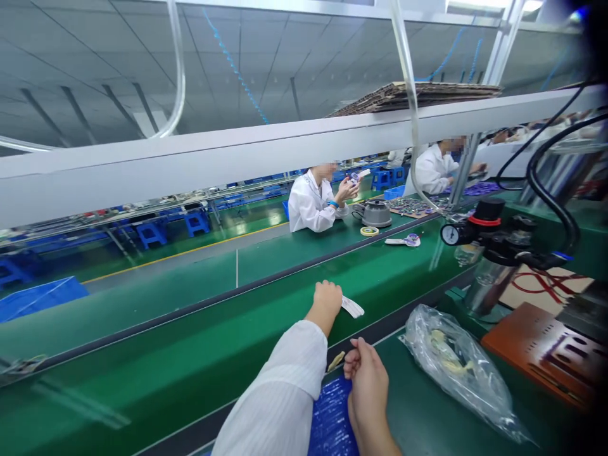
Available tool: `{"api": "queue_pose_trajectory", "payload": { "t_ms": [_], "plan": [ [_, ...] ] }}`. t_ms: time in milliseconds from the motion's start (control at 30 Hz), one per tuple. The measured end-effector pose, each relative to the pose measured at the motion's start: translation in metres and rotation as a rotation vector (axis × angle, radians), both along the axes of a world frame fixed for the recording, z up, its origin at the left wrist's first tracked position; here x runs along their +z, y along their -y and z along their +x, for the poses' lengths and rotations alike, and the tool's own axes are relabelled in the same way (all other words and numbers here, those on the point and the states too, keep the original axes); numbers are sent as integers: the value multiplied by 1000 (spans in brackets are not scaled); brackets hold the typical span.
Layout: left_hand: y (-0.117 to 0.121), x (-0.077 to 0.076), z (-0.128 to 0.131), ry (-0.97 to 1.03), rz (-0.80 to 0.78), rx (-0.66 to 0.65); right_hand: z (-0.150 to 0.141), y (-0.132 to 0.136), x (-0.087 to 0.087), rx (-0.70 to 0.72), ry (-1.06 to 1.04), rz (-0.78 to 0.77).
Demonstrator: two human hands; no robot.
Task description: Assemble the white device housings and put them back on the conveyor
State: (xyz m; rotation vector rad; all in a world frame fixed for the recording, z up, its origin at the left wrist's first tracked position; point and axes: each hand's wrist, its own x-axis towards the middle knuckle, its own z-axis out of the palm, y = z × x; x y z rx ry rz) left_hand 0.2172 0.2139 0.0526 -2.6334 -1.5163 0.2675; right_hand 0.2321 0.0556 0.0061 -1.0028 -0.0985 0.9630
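My left hand (327,300) reaches over the green conveyor belt (266,316), its fingers closed around a flat white strip-like piece (352,308). One end of that piece sticks out to the right; the rest is hidden by the hand. Closer to me, my right hand (369,383) is curled at the near edge of the belt, fingers bent together. Whatever it may hold is out of sight. Just left of its fingertips lies a small yellowish piece (336,361). Beneath my wrists is a shiny blue surface (332,421).
To the right lie a clear plastic bag (456,367) with yellowish pieces and an orange-brown plate (536,348). An air regulator with gauge (475,234) stands behind them. A white-handled part (403,240) rests farther along the belt. Across it, a person (316,199) holds a similar part near a grey pot-like object (375,214).
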Motion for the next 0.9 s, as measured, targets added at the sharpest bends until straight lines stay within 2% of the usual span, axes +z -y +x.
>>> {"api": "queue_pose_trajectory", "payload": {
  "t_ms": [200, 333, 400, 500, 600, 667, 733, 767, 833, 900],
  "plan": [
    [3, 1, 13, 139, -61, 253, 6, 1, -1, 9, -23, -9],
    [3, 13, 2, 295, -93, 361, 10, 1, -3, 27, -32, -31],
    [7, 25, -19, 418, -86, 383, 10, 2, -2, 23, -33, -35],
    [27, 48, -68, 649, -62, 377, 9, 4, 1, 20, -5, -14],
    [66, 74, -123, 885, -3, 364, 9, 7, 8, 17, 79, 65],
    [99, 83, -157, 1054, 23, 344, 7, 11, 15, 31, 143, 155],
    [136, 79, -185, 1360, -21, 315, -1, 14, 22, 89, 192, 236],
    [153, 71, -196, 1519, -59, 318, -8, 17, 25, 143, 210, 265],
    [183, 43, -209, 1793, -99, 374, -29, 23, 28, 306, 245, 300],
    [204, 7, -215, 1975, -67, 487, -56, 30, 27, 519, 295, 313]
  ]
}}
